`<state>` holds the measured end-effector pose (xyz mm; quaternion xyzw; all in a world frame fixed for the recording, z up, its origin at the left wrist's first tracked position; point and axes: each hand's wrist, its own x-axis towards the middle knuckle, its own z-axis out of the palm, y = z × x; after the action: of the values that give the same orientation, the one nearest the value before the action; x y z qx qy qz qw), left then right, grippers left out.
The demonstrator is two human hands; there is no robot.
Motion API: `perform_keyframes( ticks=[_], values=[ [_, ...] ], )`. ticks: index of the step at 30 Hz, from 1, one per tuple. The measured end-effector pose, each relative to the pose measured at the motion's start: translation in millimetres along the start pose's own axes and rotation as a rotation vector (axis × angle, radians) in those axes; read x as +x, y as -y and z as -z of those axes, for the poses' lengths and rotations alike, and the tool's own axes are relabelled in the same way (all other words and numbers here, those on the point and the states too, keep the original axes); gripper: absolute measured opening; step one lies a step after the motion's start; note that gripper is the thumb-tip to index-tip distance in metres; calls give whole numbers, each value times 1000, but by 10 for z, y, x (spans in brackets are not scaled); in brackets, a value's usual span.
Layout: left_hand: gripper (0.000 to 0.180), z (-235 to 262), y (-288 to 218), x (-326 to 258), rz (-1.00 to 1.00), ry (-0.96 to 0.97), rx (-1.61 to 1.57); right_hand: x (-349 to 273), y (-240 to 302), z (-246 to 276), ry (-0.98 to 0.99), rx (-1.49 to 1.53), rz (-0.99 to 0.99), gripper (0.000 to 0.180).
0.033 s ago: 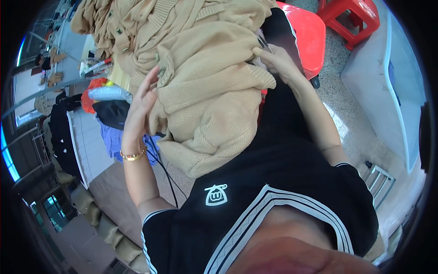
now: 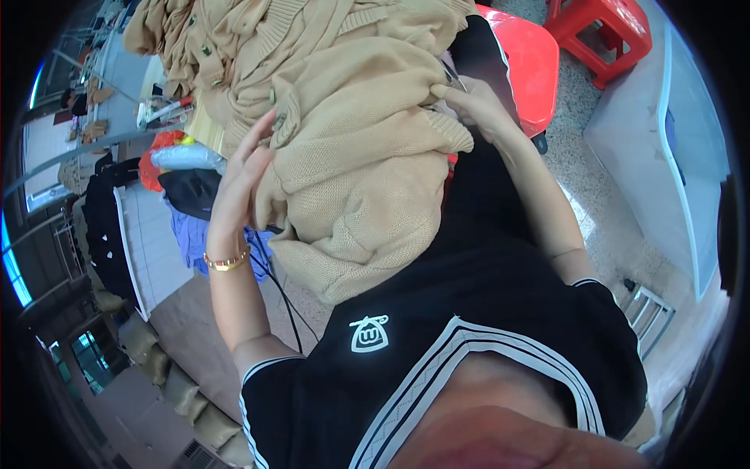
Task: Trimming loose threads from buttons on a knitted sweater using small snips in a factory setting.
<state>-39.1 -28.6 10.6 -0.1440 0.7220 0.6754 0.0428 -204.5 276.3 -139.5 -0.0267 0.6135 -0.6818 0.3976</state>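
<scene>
At 6 o'clock, nearest the viewer, lies the front of a black top (image 2: 437, 297) with white-striped trim at neckline and sleeves and a white emblem on the chest. From the centre toward 12 o'clock, a tan knit garment (image 2: 359, 180) lies bunched in soft folds between the two hands. At 10 o'clock, the left hand (image 2: 245, 172), a gold bracelet (image 2: 226, 263) at its wrist, is spread along the garment's edge, fingers extended; its fingertips lie near a band with small green buttons (image 2: 273, 96). At 1 o'clock, the right hand (image 2: 478, 108) is bent at the garment's edge, where a slim dark metallic item (image 2: 451, 72) shows; whether the fingers pinch the cloth or this item cannot be told. Beyond, between 11 and 12 o'clock, a pile of similar tan knits (image 2: 258, 39) is heaped. Cables (image 2: 283, 301) hang near 8 o'clock; purple cloth (image 2: 187, 238) lies toward 9 o'clock, below a silvery packet (image 2: 187, 159). Between 1 and 2 o'clock stand a red seat (image 2: 535, 74) and, farther out, a red stool (image 2: 613, 27). A translucent bin (image 2: 644, 148) stands between 2 and 3 o'clock. Stuffed sacks (image 2: 183, 393) line the floor between 7 and 8 o'clock.
</scene>
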Motion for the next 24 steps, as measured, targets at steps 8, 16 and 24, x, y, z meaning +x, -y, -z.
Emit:
perform_keyframes(
  ticks=[8, 16, 24],
  values=[
    [19, 370, -372, -31, -372, -294, 661, -122, 703, 682, -471, -77, 1045, 20],
    [14, 1099, 160, -558, -583, -253, -27, -635, 182, 430, -530, -715, 1170, 22],
    [27, 872, 723, -739, -367, -151, 67, -466, -629, 408, -434, -567, 885, 24]
  ],
)
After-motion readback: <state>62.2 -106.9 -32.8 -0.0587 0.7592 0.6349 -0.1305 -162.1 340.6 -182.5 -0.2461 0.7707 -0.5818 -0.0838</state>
